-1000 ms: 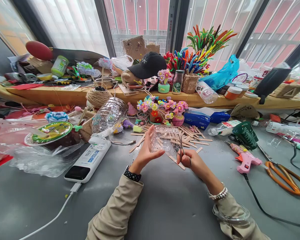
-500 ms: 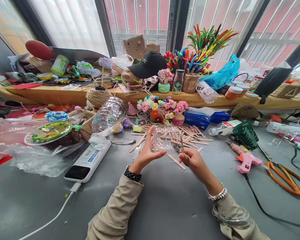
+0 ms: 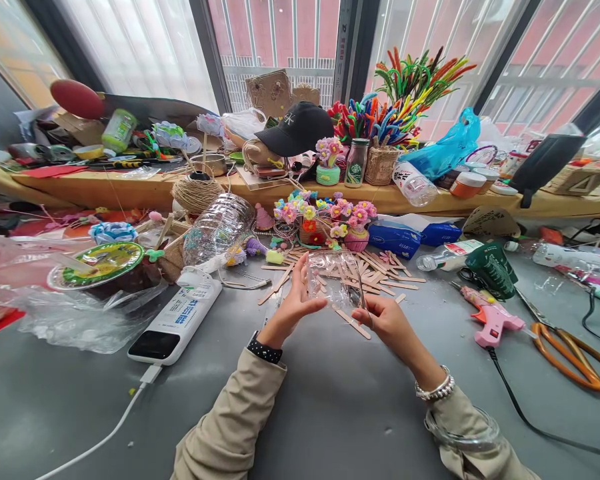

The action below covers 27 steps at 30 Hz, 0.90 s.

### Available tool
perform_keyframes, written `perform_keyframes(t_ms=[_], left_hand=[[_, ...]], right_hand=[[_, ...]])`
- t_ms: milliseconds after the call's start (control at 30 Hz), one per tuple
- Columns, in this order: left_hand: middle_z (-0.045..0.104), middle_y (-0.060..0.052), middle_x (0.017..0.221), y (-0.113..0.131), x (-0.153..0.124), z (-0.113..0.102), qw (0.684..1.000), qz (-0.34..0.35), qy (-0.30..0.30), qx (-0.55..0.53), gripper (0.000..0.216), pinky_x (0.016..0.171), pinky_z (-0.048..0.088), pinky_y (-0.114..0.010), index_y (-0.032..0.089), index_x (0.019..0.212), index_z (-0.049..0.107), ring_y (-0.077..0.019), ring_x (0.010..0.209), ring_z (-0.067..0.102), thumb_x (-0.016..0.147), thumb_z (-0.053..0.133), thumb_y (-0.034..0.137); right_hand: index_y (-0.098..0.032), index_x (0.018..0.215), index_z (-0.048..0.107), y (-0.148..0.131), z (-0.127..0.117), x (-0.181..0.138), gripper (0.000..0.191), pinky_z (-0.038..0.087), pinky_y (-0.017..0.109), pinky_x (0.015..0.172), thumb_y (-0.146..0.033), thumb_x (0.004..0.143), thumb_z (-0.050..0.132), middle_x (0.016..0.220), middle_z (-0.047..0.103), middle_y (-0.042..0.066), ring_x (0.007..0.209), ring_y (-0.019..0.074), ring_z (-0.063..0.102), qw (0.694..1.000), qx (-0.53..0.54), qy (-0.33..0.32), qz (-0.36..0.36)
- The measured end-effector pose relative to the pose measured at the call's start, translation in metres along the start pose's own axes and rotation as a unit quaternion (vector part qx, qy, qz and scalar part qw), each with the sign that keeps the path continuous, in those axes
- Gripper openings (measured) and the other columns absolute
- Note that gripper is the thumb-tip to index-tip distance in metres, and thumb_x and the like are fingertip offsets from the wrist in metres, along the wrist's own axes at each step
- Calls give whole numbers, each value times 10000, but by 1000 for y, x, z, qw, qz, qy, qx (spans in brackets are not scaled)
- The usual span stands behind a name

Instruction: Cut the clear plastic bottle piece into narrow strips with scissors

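Observation:
My left hand is closed around the left side of a clear plastic bottle piece, thumb at its lower front and fingers up along its side. At the piece's right edge, my right hand grips what looks like a small pair of scissors. Slim dark blades point up along the plastic; the handles are mostly hidden by my fingers. Wooden craft sticks lie in a loose pile behind and below the plastic, partly seen through it.
A white power bank with a cable lies left. To the right are a pink glue gun and large orange-handled scissors. Fluffy flowers, a ribbed clear bottle and blue tissue packs stand behind, below a cluttered ledge.
My right hand and the scissors have shifted slightly left along the plastic's edge. The left thumb has moved a little left and up; the plastic stays in nearly the same place.

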<state>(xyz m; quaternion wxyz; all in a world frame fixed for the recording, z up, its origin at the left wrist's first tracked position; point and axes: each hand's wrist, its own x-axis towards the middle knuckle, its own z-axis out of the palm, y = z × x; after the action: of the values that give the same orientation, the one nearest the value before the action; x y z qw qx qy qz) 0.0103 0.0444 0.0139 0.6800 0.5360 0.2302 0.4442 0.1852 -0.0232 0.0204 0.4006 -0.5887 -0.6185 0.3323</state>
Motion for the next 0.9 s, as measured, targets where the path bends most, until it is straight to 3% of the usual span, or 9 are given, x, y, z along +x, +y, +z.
perform_keyframes(t_ms=[100, 267, 600, 900], left_hand=[[228, -60, 1447, -1, 1, 1, 998, -10, 29, -47, 832, 1086, 200, -450, 337, 1346, 252, -295, 1355, 191, 648, 635, 578], [312, -55, 1363, -2, 3, 0, 996, -10, 72, -45, 761, 1076, 216, -445, 331, 1280, 315, -287, 1321, 262, 628, 691, 446], [278, -48, 1379, -3, 3, -1, 996, 19, 81, -31, 686, 1075, 223, -443, 327, 1254, 320, -271, 1324, 272, 658, 653, 392], [298, -67, 1363, 0, 3, -4, 998, 29, 60, 12, 680, 1052, 242, -470, 315, 1256, 324, -291, 1295, 300, 661, 642, 401]], right_hand=[[-210, 492, 291, 0, 2, 0, 599, 205, 228, 457, -757, 645, 481, 472, 277, -56, 486, 88, 250, 1000, -14, 3, -19], [-206, 482, 283, 0, 4, 1, 609, 194, 226, 447, -762, 670, 445, 463, 265, -57, 478, 86, 248, 998, -33, 21, -41], [-204, 472, 309, -4, 5, 0, 639, 216, 233, 462, -810, 658, 385, 460, 306, -44, 479, 92, 275, 998, -45, 19, -37], [-185, 511, 415, 2, 3, -2, 635, 194, 239, 467, -801, 664, 391, 501, 305, -42, 493, 94, 287, 998, -24, -47, -28]])
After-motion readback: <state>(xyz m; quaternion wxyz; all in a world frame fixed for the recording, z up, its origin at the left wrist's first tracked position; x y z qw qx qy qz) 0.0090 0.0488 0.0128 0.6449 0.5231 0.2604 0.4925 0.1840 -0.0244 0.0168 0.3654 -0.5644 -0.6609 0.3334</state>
